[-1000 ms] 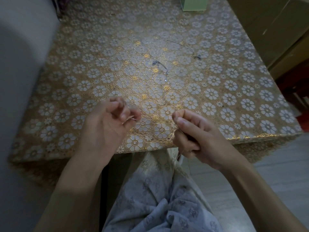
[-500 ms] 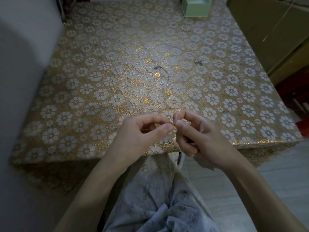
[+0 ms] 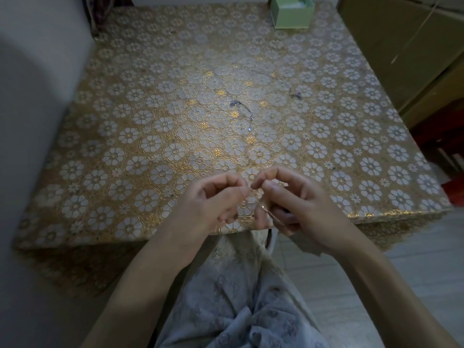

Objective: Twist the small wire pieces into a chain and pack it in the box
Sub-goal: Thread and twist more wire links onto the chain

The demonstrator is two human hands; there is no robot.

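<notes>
Both hands, left [image 3: 211, 202] and right [image 3: 288, 199], pinch fingertips together on what seems a thin wire piece [image 3: 272, 216] above the surface [image 3: 125, 146].

- The tablecloth [image 3: 150, 136] is gold with a repeating pattern of white flower rosettes outlined in gold; small solid gold flowers sit between the rosettes near its middle.
- The box [image 3: 291, 15], at the tablecloth's far edge, is pale mint green with a white inside.
- The wire chain [image 3: 242, 109] near the tablecloth's middle is silvery grey with tiny bluish-purple bits.
- A second wire chain [image 3: 292, 91], to the right of the first, is thin grey with a purple-dark cluster at its end.
- The garment [image 3: 233, 305] below the tablecloth's near edge is pale grey-white with a faint floral print.
- The floor [image 3: 414, 259] right of the garment is light grey.
</notes>
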